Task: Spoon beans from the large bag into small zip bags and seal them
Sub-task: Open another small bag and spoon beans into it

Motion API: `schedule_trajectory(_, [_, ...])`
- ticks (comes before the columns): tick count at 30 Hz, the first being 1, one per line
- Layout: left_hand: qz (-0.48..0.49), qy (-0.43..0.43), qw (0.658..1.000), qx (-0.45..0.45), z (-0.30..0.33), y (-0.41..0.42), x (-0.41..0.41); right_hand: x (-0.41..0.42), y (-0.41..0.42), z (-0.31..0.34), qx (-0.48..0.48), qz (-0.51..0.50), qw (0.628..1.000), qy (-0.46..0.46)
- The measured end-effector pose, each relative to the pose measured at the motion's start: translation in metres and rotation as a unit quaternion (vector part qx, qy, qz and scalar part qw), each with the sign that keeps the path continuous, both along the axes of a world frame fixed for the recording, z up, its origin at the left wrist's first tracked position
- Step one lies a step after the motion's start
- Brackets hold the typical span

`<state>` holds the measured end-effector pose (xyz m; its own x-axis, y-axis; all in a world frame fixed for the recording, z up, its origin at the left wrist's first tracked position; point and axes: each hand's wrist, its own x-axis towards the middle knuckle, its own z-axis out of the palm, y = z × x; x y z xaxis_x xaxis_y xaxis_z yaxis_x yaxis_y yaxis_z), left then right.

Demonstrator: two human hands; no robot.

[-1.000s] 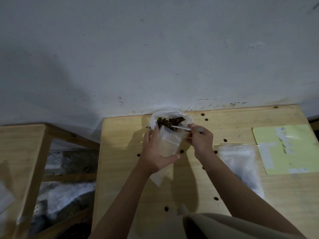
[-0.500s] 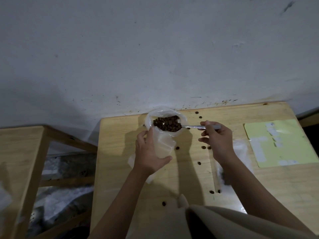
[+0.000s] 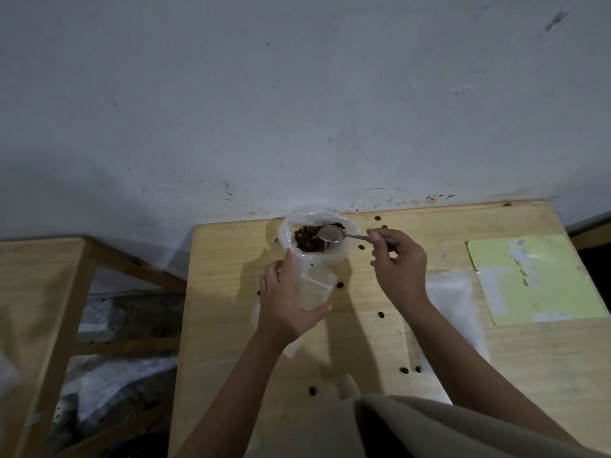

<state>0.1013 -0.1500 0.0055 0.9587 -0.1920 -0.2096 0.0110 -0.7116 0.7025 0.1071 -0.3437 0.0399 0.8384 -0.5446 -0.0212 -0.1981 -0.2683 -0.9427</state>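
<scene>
Pale, matt, lightly grained wooden table (image 3: pixel 380 338). Thin, clear, crinkled plastic large bag (image 3: pixel 315 238), faintly glossy at the rim, with dark brown, smooth-looking beans (image 3: pixel 305 238) inside. Small, cloudy, soft plastic zip bag (image 3: pixel 314 287). Shiny, smooth grey metal spoon (image 3: pixel 334 233). Flat stack of clear, slightly glossy plastic bags (image 3: pixel 453 302). Matt yellow-green paper sheet (image 3: pixel 535 279) with whitish tape patches. Rough, scuffed, matt grey plaster wall (image 3: pixel 297 94).

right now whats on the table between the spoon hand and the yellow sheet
Head view: between the right hand and yellow sheet lies only a clear plastic bag on the table.
</scene>
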Motion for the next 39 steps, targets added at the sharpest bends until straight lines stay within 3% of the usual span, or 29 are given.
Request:
schedule_trajectory(3, [-0.016,0.008,1.000,0.004,-0.002,0.000,0.005,0.006,0.007,-0.019,-0.073,0.017,0.997,-0.007])
schedule_trajectory(5, [-0.028,0.017,0.999,0.004,-0.004,-0.002,0.010,0.010,0.011,-0.030,-0.067,0.000,0.998,0.021])
schedule_trajectory(9, [-0.032,0.031,0.999,-0.019,-0.006,-0.002,0.018,0.018,0.014,-0.049,0.041,-0.051,0.993,0.100])
schedule_trajectory(13, [-0.035,0.048,0.997,-0.046,-0.006,-0.003,0.022,0.020,0.022,-0.052,0.085,-0.018,0.990,0.112])
schedule_trajectory(23, [-0.029,0.044,0.996,-0.073,-0.003,0.002,0.013,0.029,0.018,-0.035,0.256,-0.101,0.950,0.147])
schedule_trajectory(31, [-0.022,0.034,0.998,-0.045,0.009,0.007,0.006,-0.004,-0.015,0.006,0.254,-0.034,0.964,0.075])
schedule_trajectory(35, [-0.020,0.000,0.999,-0.043,0.016,0.001,0.004,-0.027,-0.025,0.019,0.188,0.021,0.981,0.032])
schedule_trajectory(39, [-0.008,-0.017,0.999,-0.037,0.018,-0.007,0.000,-0.034,-0.027,0.027,0.139,0.006,0.990,-0.007])
